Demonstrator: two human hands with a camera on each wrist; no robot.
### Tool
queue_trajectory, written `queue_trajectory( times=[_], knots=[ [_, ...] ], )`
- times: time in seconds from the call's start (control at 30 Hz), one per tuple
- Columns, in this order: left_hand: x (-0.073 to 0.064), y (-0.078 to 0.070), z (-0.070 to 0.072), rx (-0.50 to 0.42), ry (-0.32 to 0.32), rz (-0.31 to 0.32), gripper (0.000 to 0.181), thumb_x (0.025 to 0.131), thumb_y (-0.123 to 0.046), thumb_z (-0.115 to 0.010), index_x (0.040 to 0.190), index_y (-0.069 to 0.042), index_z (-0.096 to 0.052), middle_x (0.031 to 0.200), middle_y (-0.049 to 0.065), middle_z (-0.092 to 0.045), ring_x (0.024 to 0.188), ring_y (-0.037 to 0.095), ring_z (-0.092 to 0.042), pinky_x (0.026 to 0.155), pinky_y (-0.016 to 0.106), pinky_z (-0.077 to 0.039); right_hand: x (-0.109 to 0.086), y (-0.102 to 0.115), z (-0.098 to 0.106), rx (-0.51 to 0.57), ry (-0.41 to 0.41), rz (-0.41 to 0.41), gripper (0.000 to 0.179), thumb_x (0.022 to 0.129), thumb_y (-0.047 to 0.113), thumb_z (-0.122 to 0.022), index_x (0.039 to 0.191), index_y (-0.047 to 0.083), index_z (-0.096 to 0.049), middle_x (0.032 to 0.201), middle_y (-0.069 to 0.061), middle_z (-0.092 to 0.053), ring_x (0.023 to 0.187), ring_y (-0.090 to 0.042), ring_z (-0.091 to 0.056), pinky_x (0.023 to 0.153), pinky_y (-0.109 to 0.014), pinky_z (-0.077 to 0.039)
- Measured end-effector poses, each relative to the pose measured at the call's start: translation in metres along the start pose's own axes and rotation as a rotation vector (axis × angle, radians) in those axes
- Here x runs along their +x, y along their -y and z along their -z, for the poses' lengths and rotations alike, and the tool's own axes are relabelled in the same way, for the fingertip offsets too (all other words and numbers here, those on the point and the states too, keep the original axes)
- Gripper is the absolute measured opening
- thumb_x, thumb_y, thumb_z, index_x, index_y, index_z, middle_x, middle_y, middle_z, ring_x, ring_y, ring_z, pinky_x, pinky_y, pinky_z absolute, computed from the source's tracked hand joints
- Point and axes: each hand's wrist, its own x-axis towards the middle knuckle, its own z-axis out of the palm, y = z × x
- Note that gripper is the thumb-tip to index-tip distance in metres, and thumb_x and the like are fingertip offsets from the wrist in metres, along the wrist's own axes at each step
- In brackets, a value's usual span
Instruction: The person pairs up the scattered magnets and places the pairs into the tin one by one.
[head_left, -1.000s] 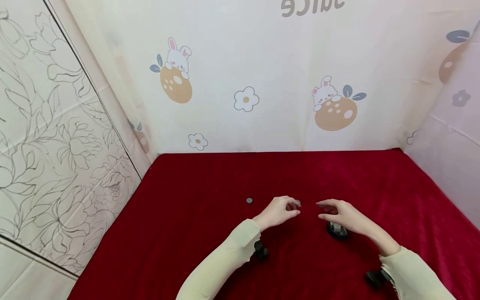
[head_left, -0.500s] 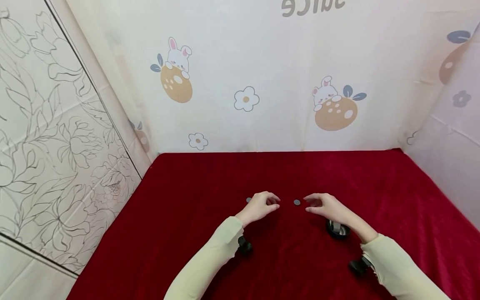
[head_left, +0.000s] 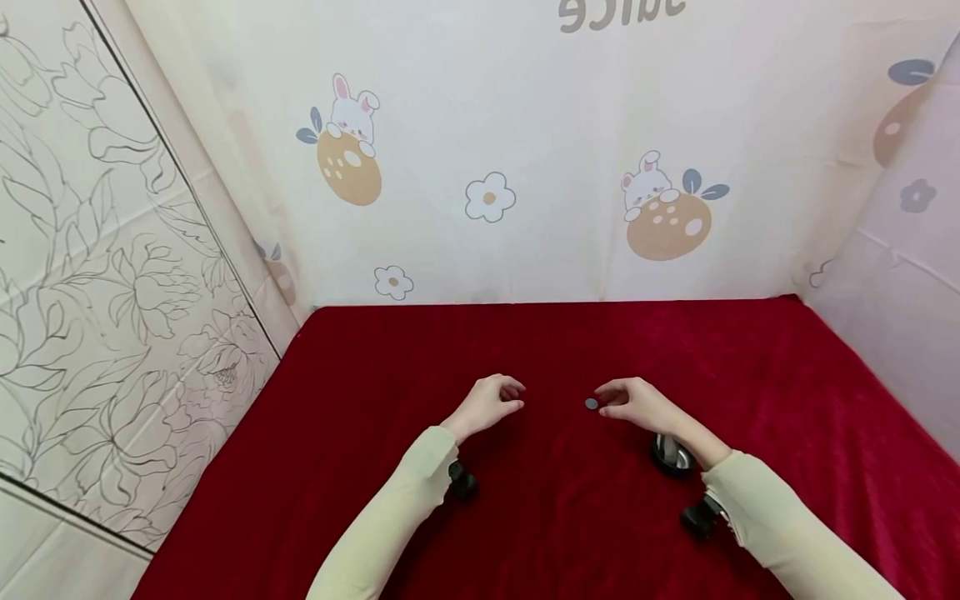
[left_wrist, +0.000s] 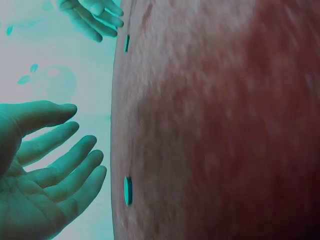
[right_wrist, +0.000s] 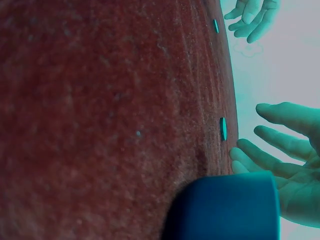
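Red cloth point(head_left: 555, 350) stretches past left hand point(head_left: 486, 405) and right hand point(head_left: 639, 405) (beside disc point(head_left: 591, 404)).

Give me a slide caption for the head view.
The left hand hovers over red cloth; the right hand hovers near a small grey disc.

Left sleeve point(head_left: 375, 521) and right sleeve point(head_left: 795, 525) were long, plain, pale cream with a greenish-yellow cast. Cloth ran smooth along the forearms, widening to loose cuffs; right cuff point(head_left: 726, 479) looked ragged on its lower edge. Small, blocky, near-black devices sat under both wrists: left device point(head_left: 462, 481), right device point(head_left: 701, 517). Left hand point(head_left: 484, 405) and right hand point(head_left: 639, 405) were bare.
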Motion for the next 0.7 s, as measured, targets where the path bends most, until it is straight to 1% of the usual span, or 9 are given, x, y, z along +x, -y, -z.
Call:
queue_trajectory(
  times=[0.13,0.3,0.5,0.7],
  knots=[
    [0.000,0.006,0.005,0.011,0.012,0.002,0.026,0.085,-0.012,-0.060,0.109,-0.004,-0.060,0.100,0.006,-0.057,0.088,0.016,-0.055,0.074,0.025,-0.045,0.002,-0.001,0.000,0.015,0.005,0.005,0.031,0.080,0.004,-0.062,0.104,-0.013,-0.057,0.097,-0.023,-0.061,0.080,-0.024,-0.061,0.065,-0.023,-0.047],
    [0.001,0.013,0.011,0.039,0.027,-0.005,0.027,0.084,-0.010,-0.061,0.109,-0.003,-0.059,0.102,0.008,-0.056,0.092,0.019,-0.054,0.077,0.027,-0.044,0.007,-0.004,-0.002,0.021,0.006,-0.009,0.032,0.078,0.003,-0.063,0.105,-0.014,-0.056,0.097,-0.023,-0.061,0.081,-0.025,-0.061,0.064,-0.024,-0.047],
    [0.001,0.021,0.014,0.053,0.031,0.005,0.026,0.083,-0.009,-0.061,0.108,-0.003,-0.059,0.101,0.008,-0.056,0.092,0.019,-0.053,0.079,0.029,-0.044,0.013,-0.007,-0.005,0.022,0.005,-0.012,0.032,0.076,0.002,-0.064,0.103,-0.014,-0.057,0.097,-0.023,-0.061,0.079,-0.024,-0.061,0.064,-0.023,-0.047],
    [0.001,0.025,0.015,0.044,0.040,0.025,0.025,0.082,-0.006,-0.061,0.107,-0.002,-0.060,0.099,0.008,-0.055,0.090,0.019,-0.054,0.077,0.029,-0.045,0.016,-0.009,-0.006,0.009,0.011,-0.007,0.033,0.076,0.003,-0.065,0.102,-0.014,-0.058,0.097,-0.024,-0.061,0.079,-0.024,-0.061,0.063,-0.024,-0.047]
  ],
)
